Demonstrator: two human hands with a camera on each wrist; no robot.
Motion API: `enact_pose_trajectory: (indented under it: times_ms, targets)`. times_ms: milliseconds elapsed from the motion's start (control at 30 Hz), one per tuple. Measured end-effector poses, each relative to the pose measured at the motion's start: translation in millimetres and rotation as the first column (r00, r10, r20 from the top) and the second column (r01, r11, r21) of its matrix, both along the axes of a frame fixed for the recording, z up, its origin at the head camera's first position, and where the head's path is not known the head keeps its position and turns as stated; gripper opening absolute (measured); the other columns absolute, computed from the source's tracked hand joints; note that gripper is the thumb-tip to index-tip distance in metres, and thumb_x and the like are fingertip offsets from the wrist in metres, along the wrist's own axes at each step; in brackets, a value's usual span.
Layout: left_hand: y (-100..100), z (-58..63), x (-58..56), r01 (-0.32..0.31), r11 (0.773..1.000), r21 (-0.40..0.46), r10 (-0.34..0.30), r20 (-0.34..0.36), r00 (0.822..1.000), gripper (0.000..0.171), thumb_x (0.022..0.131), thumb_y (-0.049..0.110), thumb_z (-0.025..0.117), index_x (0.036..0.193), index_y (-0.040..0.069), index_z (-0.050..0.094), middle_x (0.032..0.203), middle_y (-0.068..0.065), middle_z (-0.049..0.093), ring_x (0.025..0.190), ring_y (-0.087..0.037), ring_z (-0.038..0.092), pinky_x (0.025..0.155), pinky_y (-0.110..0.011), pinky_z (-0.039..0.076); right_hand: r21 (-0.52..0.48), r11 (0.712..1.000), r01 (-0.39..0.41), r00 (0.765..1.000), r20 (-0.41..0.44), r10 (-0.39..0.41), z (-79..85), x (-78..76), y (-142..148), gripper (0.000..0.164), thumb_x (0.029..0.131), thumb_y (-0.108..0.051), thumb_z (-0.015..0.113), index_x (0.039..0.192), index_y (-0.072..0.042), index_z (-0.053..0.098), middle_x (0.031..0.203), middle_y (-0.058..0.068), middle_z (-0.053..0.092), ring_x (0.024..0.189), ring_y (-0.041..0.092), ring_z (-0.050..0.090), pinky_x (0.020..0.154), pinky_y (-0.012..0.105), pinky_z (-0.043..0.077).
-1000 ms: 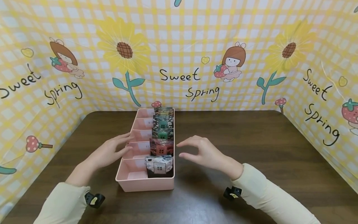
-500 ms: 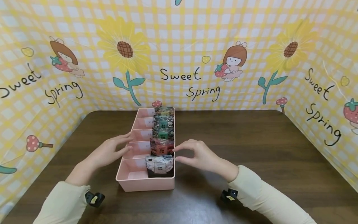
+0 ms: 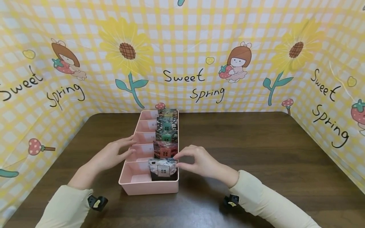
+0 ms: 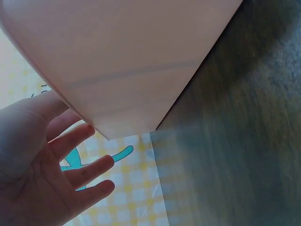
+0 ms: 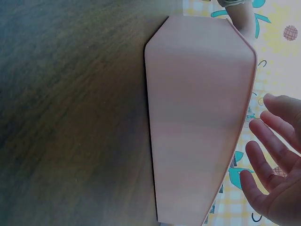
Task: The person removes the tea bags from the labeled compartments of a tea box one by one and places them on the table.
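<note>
A long pink divided box (image 3: pixel 148 187) stands on the table, its compartments in a row running away from me. My left hand (image 3: pixel 109 156) rests on its left rim, with fingertips reaching just over the edge and the other fingers loose outside. At the right rim is my right hand (image 3: pixel 202 163), thumb and index finger apart, their tips by the upper right corner of a white-and-black packet (image 3: pixel 163 169) in the nearest compartment. Whether they touch it cannot be told. Behind it stand a red packet (image 3: pixel 165 152), a green packet (image 3: pixel 166 137) and a teal-labelled packet (image 3: pixel 166 126).
A yellowish-green packet (image 3: pixel 167 113) is in the farthest compartment. All packets stand on the box's right side, beside bare pink floor and pale labels on the dividers. The dark wooden table (image 3: pixel 245 136) ends at a yellow checked cloth (image 3: pixel 182 57) hung around it.
My right hand has moved left and slightly nearer to me, from outside the box to its right rim beside the white-and-black packet. The left hand has stayed at the left rim.
</note>
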State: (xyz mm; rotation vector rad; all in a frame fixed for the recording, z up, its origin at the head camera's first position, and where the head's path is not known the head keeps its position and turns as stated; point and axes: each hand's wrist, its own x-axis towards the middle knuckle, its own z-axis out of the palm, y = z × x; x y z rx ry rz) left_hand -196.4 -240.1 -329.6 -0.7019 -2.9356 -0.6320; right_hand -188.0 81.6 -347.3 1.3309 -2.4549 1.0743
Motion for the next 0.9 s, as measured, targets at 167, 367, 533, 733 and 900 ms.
enact_pose_trajectory:
  times_ms: [167,367,533,733,900]
  targets:
    - [-0.6,-1.0,-0.4,-0.009,1.0,0.005,0.009,0.026,1.0,0.04,0.093,0.024,0.057,0.125,0.001,0.058,0.142,-0.024,0.043,0.129,-0.044,0.041,0.104,-0.058,0.035,-0.02,1.0,0.001,1.0,-0.007,-0.001,-1.8,-0.9,-1.4,0.02,0.083,-0.016,0.07,0.102,-0.01,0.071,0.095,0.001,0.072,0.091,0.013,0.062,0.081,0.026,0.051]
    - [-1.0,-1.2,-0.6,-0.009,1.0,0.011,0.009,0.026,1.0,0.039,0.093,0.024,0.056,0.126,0.001,0.057,0.142,-0.023,0.042,0.13,-0.044,0.04,0.105,-0.058,0.034,-0.037,0.999,0.029,1.0,-0.001,-0.029,-3.2,-1.8,-4.1,0.017,0.082,-0.015,0.071,0.099,-0.01,0.072,0.093,0.001,0.072,0.089,0.013,0.062,0.079,0.026,0.051]
    - [-1.1,-0.7,-0.6,-0.008,1.0,0.01,0.008,0.025,1.0,0.039,0.094,0.023,0.056,0.125,0.001,0.058,0.142,-0.023,0.042,0.13,-0.043,0.041,0.104,-0.058,0.034,-0.034,0.999,0.039,0.999,0.013,-0.038,-5.2,-3.1,-4.3,0.016,0.082,-0.015,0.071,0.097,-0.01,0.072,0.092,0.0,0.072,0.088,0.013,0.062,0.078,0.025,0.051]
    - [-0.5,-0.8,-1.3,-0.005,1.0,0.013,0.005,0.024,1.0,0.039,0.094,0.024,0.056,0.126,0.002,0.058,0.143,-0.023,0.042,0.13,-0.044,0.04,0.105,-0.058,0.034,-0.031,0.999,0.043,0.999,0.013,-0.042,-8.1,-3.1,-6.6,0.015,0.081,-0.014,0.072,0.096,-0.01,0.072,0.09,0.001,0.072,0.086,0.013,0.061,0.077,0.027,0.051]
    - [-0.8,-1.5,-1.3,-0.011,1.0,0.014,0.01,0.034,0.999,0.039,0.093,0.023,0.056,0.126,0.001,0.058,0.143,-0.023,0.041,0.131,-0.043,0.04,0.105,-0.058,0.034,-0.025,0.998,0.055,0.998,0.022,-0.055,-8.4,-1.4,-10.0,0.014,0.081,-0.013,0.072,0.095,-0.01,0.073,0.088,0.001,0.072,0.085,0.014,0.06,0.076,0.029,0.051]
